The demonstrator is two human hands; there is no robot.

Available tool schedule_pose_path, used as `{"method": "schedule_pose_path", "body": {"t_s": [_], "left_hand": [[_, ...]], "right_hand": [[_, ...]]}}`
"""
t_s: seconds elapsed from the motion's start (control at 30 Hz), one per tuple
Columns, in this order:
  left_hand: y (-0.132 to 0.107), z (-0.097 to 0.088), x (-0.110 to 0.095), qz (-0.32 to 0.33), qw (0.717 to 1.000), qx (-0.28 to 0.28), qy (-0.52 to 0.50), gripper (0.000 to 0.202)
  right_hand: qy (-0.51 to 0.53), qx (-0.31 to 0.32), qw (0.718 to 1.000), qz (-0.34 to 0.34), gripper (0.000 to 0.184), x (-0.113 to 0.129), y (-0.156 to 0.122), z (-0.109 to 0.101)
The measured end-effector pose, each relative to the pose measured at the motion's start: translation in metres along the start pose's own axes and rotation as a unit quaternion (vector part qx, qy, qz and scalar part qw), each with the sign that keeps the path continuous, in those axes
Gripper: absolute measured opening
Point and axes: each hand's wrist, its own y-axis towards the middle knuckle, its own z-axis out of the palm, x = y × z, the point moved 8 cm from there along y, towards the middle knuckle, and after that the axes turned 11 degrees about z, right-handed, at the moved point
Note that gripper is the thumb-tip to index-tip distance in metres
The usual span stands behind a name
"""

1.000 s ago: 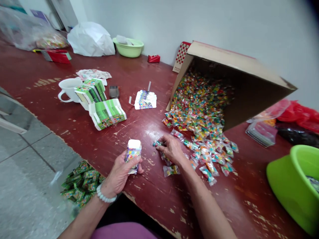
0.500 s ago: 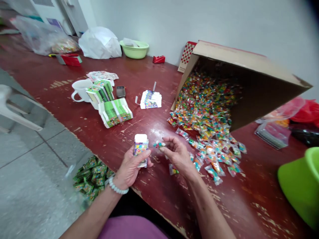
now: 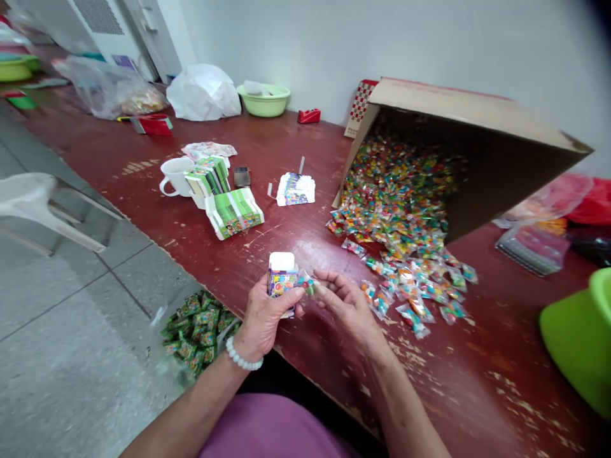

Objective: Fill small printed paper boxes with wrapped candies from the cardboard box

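Note:
My left hand (image 3: 268, 312) is closed around a small purple candy box (image 3: 282, 280), held upright with its white top flap raised. Between the thumb and fingers of my right hand (image 3: 347, 308) is a clear candy packet (image 3: 306, 282) with colourful pieces inside. The packet is right beside the box, near my left thumb; whether they touch I cannot tell. To the right, loose candy packets (image 3: 415, 286) spill onto the table from a tipped cardboard box (image 3: 477, 95).
On the red table (image 3: 229, 261) are bundled green cartons (image 3: 236, 213), a white mug (image 3: 176, 177) and a stack of flat purple cartons (image 3: 296, 189). A bag of green packets (image 3: 200, 327) sits below the table edge. A lime-green tub (image 3: 577, 343) stands at right.
My right hand has brought the candy packet left, close to the small box in my left hand. The camera view has shifted slightly to the left.

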Motion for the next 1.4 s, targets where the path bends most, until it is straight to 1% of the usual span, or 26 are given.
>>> {"method": "schedule_pose_path", "body": {"t_s": [0.07,0.17,0.23,0.33,0.47,0.57,0.6,0.67,0.73,0.8,0.9,0.97,1.0,1.07,1.13,1.17,1.27,1.33,1.4], "left_hand": [[-0.002,0.001,0.000,-0.002,1.000,-0.003,0.004,0.052],[-0.005,0.003,0.000,-0.006,1.000,-0.003,0.005,0.052],[-0.006,0.004,0.000,-0.008,1.000,0.002,0.006,0.054],[-0.007,0.005,0.001,-0.009,1.000,0.015,0.013,0.054],[-0.006,0.005,0.003,-0.007,0.998,0.047,0.030,0.048],[-0.005,0.004,0.004,-0.010,0.993,0.084,0.078,0.044],[-0.005,0.003,0.004,-0.014,0.990,0.099,0.104,0.043],[-0.007,0.003,0.007,-0.030,0.978,0.139,0.156,0.040],[-0.011,0.008,0.011,-0.050,0.961,0.196,0.188,0.039],[-0.017,0.016,0.015,-0.067,0.946,0.247,0.201,0.041],[-0.026,0.028,0.018,-0.090,0.937,0.293,0.168,0.049],[-0.031,0.036,0.020,-0.114,0.936,0.311,0.117,0.052],[-0.033,0.040,0.022,-0.128,0.935,0.319,0.091,0.052],[-0.035,0.044,0.024,-0.149,0.933,0.324,0.046,0.053],[-0.034,0.045,0.025,-0.156,0.936,0.314,0.019,0.054],[-0.033,0.045,0.026,-0.156,0.940,0.304,0.013,0.055],[-0.031,0.042,0.030,-0.176,0.948,0.267,0.008,0.054],[-0.032,0.041,0.033,-0.193,0.950,0.247,0.002,0.052],[-0.032,0.042,0.035,-0.206,0.950,0.234,-0.014,0.048]], "right_hand": [[0.000,-0.019,1.000,0.005,0.080,0.000,-0.002,-0.001],[0.018,-0.023,0.999,0.025,0.088,-0.003,-0.003,-0.001],[0.030,-0.017,0.999,0.029,0.087,-0.005,-0.002,-0.001],[0.047,-0.010,0.999,0.026,0.081,-0.009,-0.001,-0.003],[0.072,0.005,0.996,0.043,0.084,-0.017,-0.001,-0.004],[0.075,0.004,0.997,0.027,0.081,-0.014,-0.003,-0.010],[0.057,-0.008,0.998,0.012,0.077,-0.011,-0.004,-0.014],[-0.021,-0.039,0.999,-0.032,0.067,-0.001,-0.008,-0.023],[-0.124,-0.056,0.987,-0.081,0.059,0.011,-0.013,-0.027],[-0.211,-0.052,0.969,-0.115,0.056,0.021,-0.017,-0.026],[-0.292,-0.044,0.948,-0.117,0.051,0.027,-0.020,-0.023],[-0.314,-0.062,0.939,-0.125,0.045,0.033,-0.024,-0.022],[-0.318,-0.073,0.935,-0.140,0.043,0.036,-0.026,-0.022],[-0.331,-0.083,0.923,-0.179,0.038,0.042,-0.033,-0.018],[-0.341,-0.096,0.911,-0.210,0.035,0.042,-0.038,-0.017],[-0.336,-0.113,0.909,-0.220,0.035,0.042,-0.041,-0.019],[-0.265,-0.191,0.919,-0.219,0.038,0.035,-0.046,-0.035],[-0.220,-0.200,0.933,-0.202,0.040,0.026,-0.046,-0.039],[-0.189,-0.181,0.946,-0.190,0.038,0.018,-0.045,-0.035]]}}
